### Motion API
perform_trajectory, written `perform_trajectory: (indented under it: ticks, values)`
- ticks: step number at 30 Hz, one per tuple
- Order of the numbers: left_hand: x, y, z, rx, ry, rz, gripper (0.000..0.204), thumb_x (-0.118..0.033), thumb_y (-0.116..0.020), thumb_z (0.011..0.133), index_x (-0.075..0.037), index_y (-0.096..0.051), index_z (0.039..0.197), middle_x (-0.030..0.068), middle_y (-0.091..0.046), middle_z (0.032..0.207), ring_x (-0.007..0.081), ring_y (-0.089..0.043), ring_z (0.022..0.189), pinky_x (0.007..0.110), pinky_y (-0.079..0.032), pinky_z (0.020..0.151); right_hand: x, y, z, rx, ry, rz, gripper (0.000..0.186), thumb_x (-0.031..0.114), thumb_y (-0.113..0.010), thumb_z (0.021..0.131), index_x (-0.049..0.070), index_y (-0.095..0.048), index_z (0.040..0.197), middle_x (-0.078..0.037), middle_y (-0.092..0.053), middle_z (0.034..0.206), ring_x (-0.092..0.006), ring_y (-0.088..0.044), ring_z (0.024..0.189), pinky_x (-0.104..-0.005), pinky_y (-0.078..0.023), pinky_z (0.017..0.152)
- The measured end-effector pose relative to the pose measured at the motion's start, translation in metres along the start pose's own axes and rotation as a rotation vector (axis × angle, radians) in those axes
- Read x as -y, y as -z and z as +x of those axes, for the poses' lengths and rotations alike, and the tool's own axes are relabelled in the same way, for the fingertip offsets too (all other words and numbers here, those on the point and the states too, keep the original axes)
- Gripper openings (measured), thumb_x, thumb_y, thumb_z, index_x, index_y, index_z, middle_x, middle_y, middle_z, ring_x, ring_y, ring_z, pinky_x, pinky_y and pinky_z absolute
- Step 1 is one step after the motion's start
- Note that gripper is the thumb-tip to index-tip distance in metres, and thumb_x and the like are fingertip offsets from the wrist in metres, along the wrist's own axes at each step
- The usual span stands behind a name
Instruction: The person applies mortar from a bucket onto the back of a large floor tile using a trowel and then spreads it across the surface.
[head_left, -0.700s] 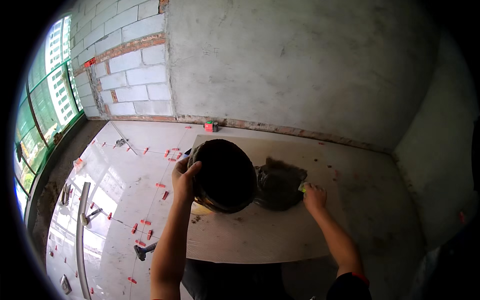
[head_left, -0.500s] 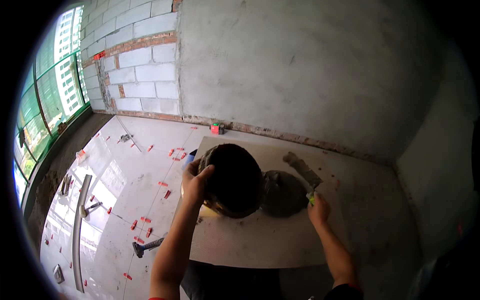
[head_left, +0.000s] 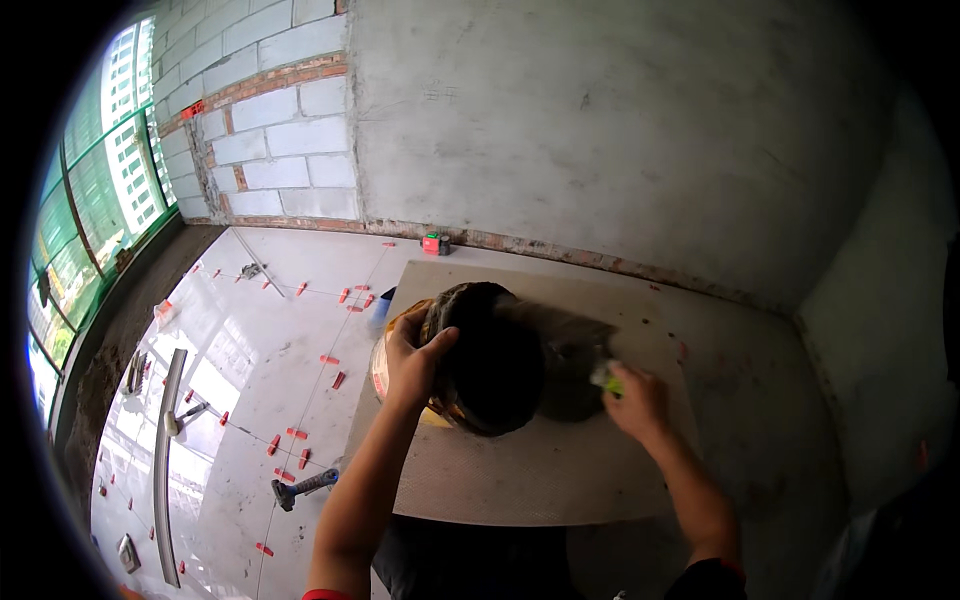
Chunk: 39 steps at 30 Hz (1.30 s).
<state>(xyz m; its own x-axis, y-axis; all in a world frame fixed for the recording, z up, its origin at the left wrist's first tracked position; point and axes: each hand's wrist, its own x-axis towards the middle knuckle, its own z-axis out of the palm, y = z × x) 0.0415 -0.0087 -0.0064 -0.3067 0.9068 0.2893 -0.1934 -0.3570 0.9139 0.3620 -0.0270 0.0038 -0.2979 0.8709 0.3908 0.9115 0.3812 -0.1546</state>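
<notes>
My left hand (head_left: 412,365) grips the rim of a mortar-crusted bucket (head_left: 443,312), thumb over the edge. The bucket lies tipped on its side, its dark mouth facing right; what is inside cannot be made out. In my right hand (head_left: 637,402) is a trowel (head_left: 560,322) with a bright green part on its handle. Motion blurs its long blade, which reaches left to the bucket's mouth. Below the blade, a mound of grey mortar (head_left: 575,390) sits beside the mouth, partly hidden. Both rest on a large beige tile (head_left: 480,490) with a textured face up.
Laid glossy tiles (head_left: 300,380) with several red levelling clips spread to the left. On them lie a dark-handled tool (head_left: 303,487), a mallet (head_left: 185,415) and a long metal straightedge (head_left: 168,450). A red-and-green box-shaped device (head_left: 434,244) stands near the grey wall (head_left: 600,150).
My right hand has swung the trowel leftward, off the tile beyond the mortar, up to the bucket's mouth. The bucket and my left hand have shifted slightly right.
</notes>
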Motion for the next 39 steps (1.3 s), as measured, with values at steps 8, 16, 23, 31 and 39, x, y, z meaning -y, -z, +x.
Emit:
perform_trajectory:
  ticks: [8,16,23,31,39]
  values:
    - [-0.004,-0.020,-0.027,0.051,-0.067,0.165,0.058,-0.003,-0.070,0.067,0.009,-0.046,0.118,0.0183,-0.054,0.115,0.0237,-0.053,0.108,0.032,-0.037,0.097,0.076,-0.093,0.058,0.253,0.320,-0.608,0.019,0.010,-0.056,0.073,0.008,-0.062,0.091,-0.008,-0.060,0.082,-0.0243,-0.060,0.073,-0.0380,-0.042,0.063]
    - [-0.009,-0.005,-0.048,0.031,-0.030,0.083,0.060,-0.005,-0.068,0.065,0.008,-0.046,0.119,0.0154,-0.053,0.115,0.0225,-0.051,0.110,0.033,-0.034,0.100,0.101,-0.068,0.057,0.705,0.401,-0.187,0.022,0.020,-0.058,0.073,0.006,-0.065,0.087,-0.014,-0.065,0.082,-0.0229,-0.065,0.078,-0.0355,-0.050,0.063]
    - [-0.007,-0.005,-0.047,0.015,-0.070,-0.006,0.061,-0.005,-0.069,0.068,0.007,-0.044,0.122,0.0153,-0.052,0.117,0.0229,-0.051,0.109,0.033,-0.036,0.098,0.080,-0.081,0.068,1.074,-0.120,0.604,0.022,0.016,-0.061,0.069,0.001,-0.062,0.085,-0.010,-0.061,0.069,-0.0166,-0.059,0.058,-0.0299,-0.047,0.053]
    - [0.005,-0.001,-0.028,-0.063,-0.073,-0.055,0.054,-0.006,-0.071,0.072,0.007,-0.046,0.118,0.0142,-0.055,0.111,0.0215,-0.053,0.104,0.032,-0.039,0.095,0.033,-0.039,0.060,1.047,-0.464,1.144,0.008,0.009,-0.060,0.072,0.002,-0.057,0.075,-0.005,-0.054,0.070,-0.0107,-0.048,0.051,-0.0235,-0.040,0.046]
    - [-0.005,0.052,0.006,-0.215,0.065,-0.227,0.041,-0.007,-0.066,0.077,0.011,-0.049,0.110,0.0150,-0.060,0.097,0.0196,-0.059,0.086,0.028,-0.047,0.081,-0.021,0.020,0.032,0.659,-0.482,1.227,0.006,0.007,-0.056,0.076,0.002,-0.053,0.078,-0.003,-0.052,0.069,-0.0078,-0.045,0.053,-0.0226,-0.038,0.047]
